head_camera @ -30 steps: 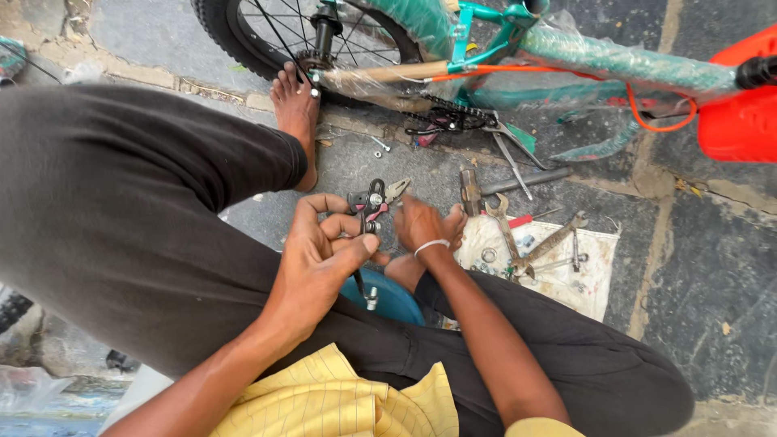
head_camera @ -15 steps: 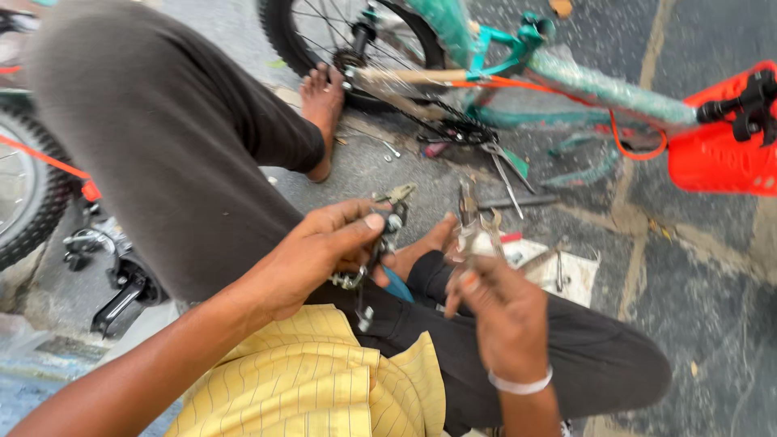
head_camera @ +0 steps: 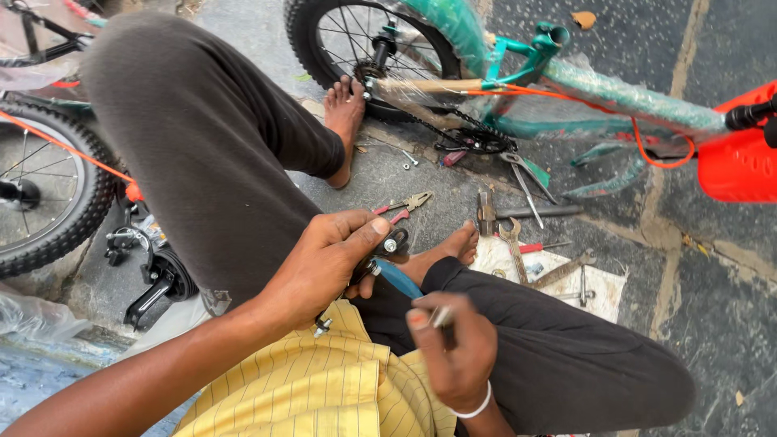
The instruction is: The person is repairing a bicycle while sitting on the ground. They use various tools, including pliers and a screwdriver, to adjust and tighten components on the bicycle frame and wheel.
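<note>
Brake part [head_camera: 387,252] sits clamped in the left hand [head_camera: 324,263]; right hand [head_camera: 453,352] pinches a small metal piece [head_camera: 441,316].

A small black metal bracket [head_camera: 387,247] with a round silver bolt head facing up sits clamped in the left hand [head_camera: 324,263], thumb pressed along its top edge, just above the lap. A blue-handled tool [head_camera: 398,279] slants down-right from under it. The right hand [head_camera: 453,348] pinches a tiny silver piece [head_camera: 441,316] between its fingertips, close below the blue handle.
</note>
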